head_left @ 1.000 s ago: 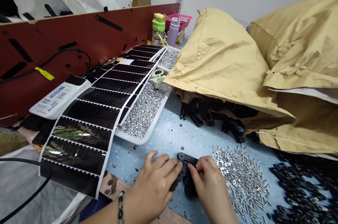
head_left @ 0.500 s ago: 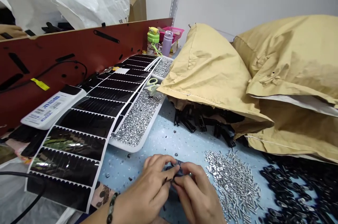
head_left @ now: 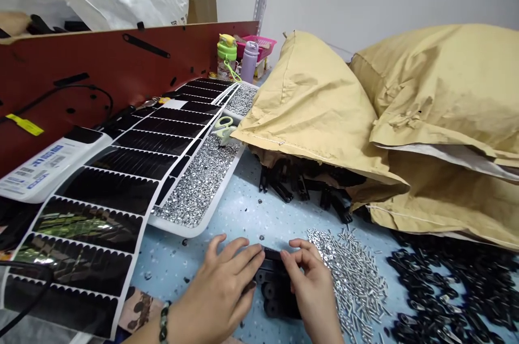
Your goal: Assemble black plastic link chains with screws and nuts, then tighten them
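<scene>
A black plastic block with round raised discs (head_left: 271,292) lies on the blue tabletop between my hands. Along its far edge runs a narrow black plastic piece (head_left: 273,253). My left hand (head_left: 227,284) has its fingers stretched out, with the index fingertip at the left end of that piece. A dark beaded bracelet circles the left wrist. At the right end, the thumb and bent fingers of my right hand (head_left: 313,284) close on the narrow piece. Right of that hand lies a pile of silver screws and small nuts (head_left: 352,279).
Many small black parts (head_left: 446,290) cover the right side. Paper sacks (head_left: 320,106) stand behind, one spilling black pieces. To the left are a white tray of nuts (head_left: 203,182), scissors (head_left: 224,126), black sticker sheets (head_left: 109,190) and a red board (head_left: 101,63).
My fingers have moved apart from their close pinch together, showing the black block and narrow piece. The camera view has shifted slightly to the right.
</scene>
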A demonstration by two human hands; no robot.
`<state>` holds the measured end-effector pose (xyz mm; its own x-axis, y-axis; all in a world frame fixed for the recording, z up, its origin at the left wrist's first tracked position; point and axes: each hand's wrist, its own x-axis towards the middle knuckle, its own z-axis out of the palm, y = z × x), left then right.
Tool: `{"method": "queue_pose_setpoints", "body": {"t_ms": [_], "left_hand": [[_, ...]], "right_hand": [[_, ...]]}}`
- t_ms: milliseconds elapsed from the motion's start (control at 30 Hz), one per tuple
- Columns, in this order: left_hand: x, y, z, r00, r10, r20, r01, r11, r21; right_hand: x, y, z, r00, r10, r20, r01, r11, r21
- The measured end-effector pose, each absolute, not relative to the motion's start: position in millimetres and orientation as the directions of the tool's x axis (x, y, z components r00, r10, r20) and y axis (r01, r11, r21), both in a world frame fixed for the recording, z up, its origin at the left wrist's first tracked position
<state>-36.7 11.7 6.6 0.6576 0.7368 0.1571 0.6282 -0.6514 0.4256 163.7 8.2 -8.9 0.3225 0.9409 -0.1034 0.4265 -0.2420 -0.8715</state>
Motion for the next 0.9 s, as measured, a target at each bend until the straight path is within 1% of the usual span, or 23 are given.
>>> {"method": "queue_pose_setpoints", "body": {"t_ms": [233,400,500,533,600,667,700,733,767,833,900], "left_hand": [[-38,13,7,0.663,0.723,0.192,0.630,-0.678,0.379],[-35,13,8,0.665,0.724,0.183,0.627,-0.674,0.390],[-29,13,8,0.656,0.736,0.166,0.637,-0.658,0.402],[-27,13,8,0.653,0.739,0.162,0.640,-0.654,0.404],[-25,14,8,0.645,0.747,0.162,0.641,-0.645,0.416],[-25,15,9,0.635,0.756,0.158,0.635,-0.628,0.451],[-26,16,10,0.627,0.764,0.153,0.628,-0.612,0.480],[-27,16,11,0.615,0.775,0.147,0.618,-0.589,0.520],[-29,17,12,0.602,0.787,0.136,0.603,-0.560,0.569],[-31,17,12,0.581,0.809,0.082,0.567,-0.476,0.673],[-30,15,9,0.597,0.802,-0.004,0.537,-0.396,0.745]], "right_hand": [[163,7,-11,0.292,0.953,-0.082,0.455,-0.214,-0.864],[162,6,-13,0.264,0.964,-0.015,0.542,-0.161,-0.825],[161,7,-13,0.209,0.977,0.050,0.663,-0.104,-0.741],[161,9,-12,0.185,0.980,0.073,0.716,-0.084,-0.693],[162,12,-8,0.135,0.987,0.090,0.828,-0.063,-0.557],[165,12,-3,0.099,0.992,0.082,0.913,-0.058,-0.403],[167,11,-1,0.090,0.992,0.093,0.935,-0.052,-0.351],[170,7,0,0.082,0.989,0.126,0.943,-0.036,-0.331],[174,1,0,0.076,0.981,0.178,0.938,-0.010,-0.345],[180,-14,-5,0.079,0.956,0.284,0.904,0.051,-0.425],[184,-31,-16,0.071,0.947,0.313,0.875,0.092,-0.476]]}}
